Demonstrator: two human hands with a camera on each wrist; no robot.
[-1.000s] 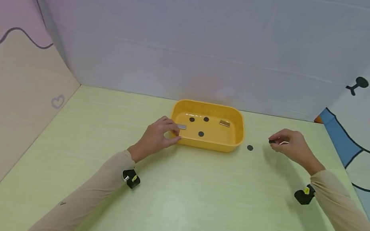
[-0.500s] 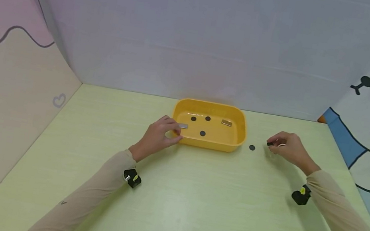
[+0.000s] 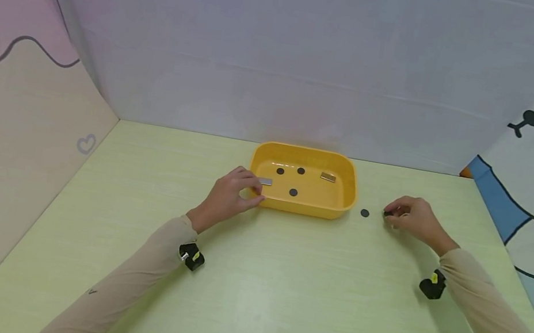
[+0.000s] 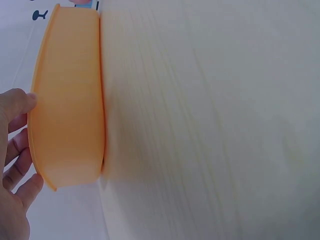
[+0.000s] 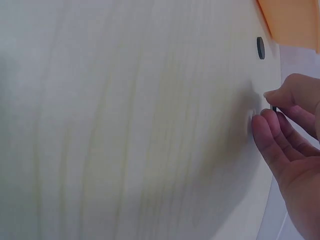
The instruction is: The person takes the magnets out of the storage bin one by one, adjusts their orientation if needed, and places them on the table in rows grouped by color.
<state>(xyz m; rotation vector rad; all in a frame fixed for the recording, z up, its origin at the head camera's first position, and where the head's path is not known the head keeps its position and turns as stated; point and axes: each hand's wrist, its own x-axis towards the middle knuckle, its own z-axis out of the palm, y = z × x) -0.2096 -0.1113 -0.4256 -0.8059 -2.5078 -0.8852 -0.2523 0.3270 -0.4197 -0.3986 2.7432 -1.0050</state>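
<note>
My left hand [image 3: 229, 198] grips the front left corner of a yellow tray [image 3: 302, 209]. In the left wrist view its fingers and thumb hold the rim of the tray [image 4: 70, 100]. To the right of the tray, my right hand [image 3: 413, 217] pinches a small black disc [image 3: 387, 214] low over the table. Most of that disc [image 5: 274, 108] is hidden by the fingers in the right wrist view. A pale edge shows beside those fingertips; what it is I cannot tell. Between tray and right hand, another black disc [image 3: 364, 213] lies flat.
Inside the tray lie several small things: black discs, one of them front centre [image 3: 293, 192], a silvery flat strip [image 3: 265, 181] near the left hand, and a shiny bar [image 3: 328, 177] at back right. The pale wooden table [image 3: 259, 282] meets a light backdrop [image 3: 240, 69] behind the tray.
With the black disc pinched, my right hand has come down towards the table and slightly nearer to me. My left hand has stayed on the tray. The head view has shifted slightly.
</note>
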